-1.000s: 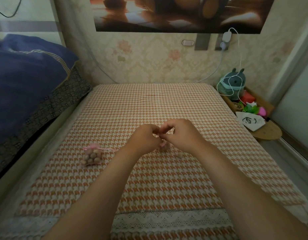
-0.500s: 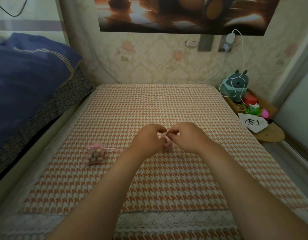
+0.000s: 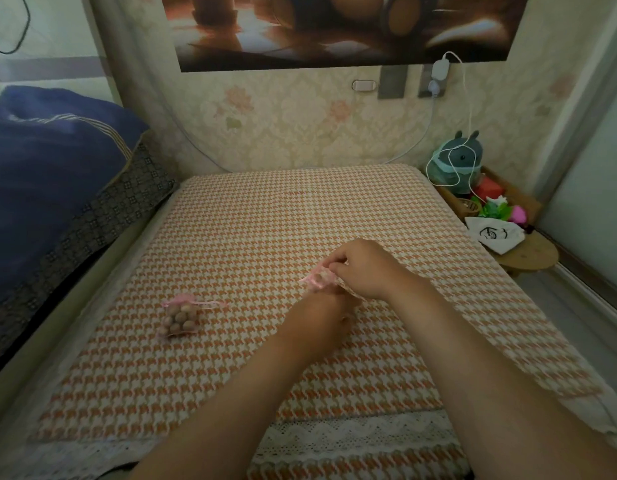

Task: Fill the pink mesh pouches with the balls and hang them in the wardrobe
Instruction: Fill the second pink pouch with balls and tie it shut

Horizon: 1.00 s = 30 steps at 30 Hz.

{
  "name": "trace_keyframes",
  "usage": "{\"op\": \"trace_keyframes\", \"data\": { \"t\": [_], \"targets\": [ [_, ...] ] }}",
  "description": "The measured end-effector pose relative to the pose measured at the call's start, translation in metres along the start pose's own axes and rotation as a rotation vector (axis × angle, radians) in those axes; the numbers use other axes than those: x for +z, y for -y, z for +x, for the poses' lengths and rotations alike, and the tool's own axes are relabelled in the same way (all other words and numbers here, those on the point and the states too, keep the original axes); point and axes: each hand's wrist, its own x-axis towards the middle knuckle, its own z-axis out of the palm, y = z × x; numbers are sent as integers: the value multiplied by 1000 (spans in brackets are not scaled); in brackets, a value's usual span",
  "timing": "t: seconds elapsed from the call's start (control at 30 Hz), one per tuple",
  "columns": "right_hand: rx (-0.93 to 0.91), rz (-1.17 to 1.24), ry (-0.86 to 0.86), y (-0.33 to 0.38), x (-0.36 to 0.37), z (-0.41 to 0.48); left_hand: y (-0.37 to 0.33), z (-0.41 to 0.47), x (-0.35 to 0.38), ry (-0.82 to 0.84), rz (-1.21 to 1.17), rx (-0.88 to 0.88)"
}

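Two pink mesh pouches [image 3: 180, 318] [image 3: 317, 278]; two hands [image 3: 317, 318] [image 3: 364, 268]; one plush toy [image 3: 458, 161].

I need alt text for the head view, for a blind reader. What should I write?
The right hand pinches a pink mesh pouch above an orange houndstooth bed cover, with the left hand close to it. A second pouch, full of brown balls, lies on the cover to the left.

No words, numbers or brand names can be read. The nearest thing to a sign is a black drawn mark on the white cloth bag [image 3: 495, 233], lying on the round stool [image 3: 532, 258] just right of the bed [image 3: 265, 230]; it spells nothing legible.
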Motion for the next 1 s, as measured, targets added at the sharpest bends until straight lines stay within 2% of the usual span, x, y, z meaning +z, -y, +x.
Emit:
{"op": "trace_keyframes", "data": {
  "t": [0.1,0.3,0.53,0.67,0.8,1.0],
  "targets": [
    [0,9,6,0,0,0,-1,4,8,24,49,13],
    [11,12,12,-3,-2,1,1,11,17,-35,-14,-33],
    [23,6,23,-5,-1,2,5,1,-31,114,-199,-53],
    [7,-4,33,-2,-2,2,17,-3,-61,-92,-283,-157],
    [7,-17,25,2,0,1,31,2,-61,-301,-310,-281],
    [13,-51,27,5,1,-2,30,18,-46,-278,-293,-334]
  ]
}}
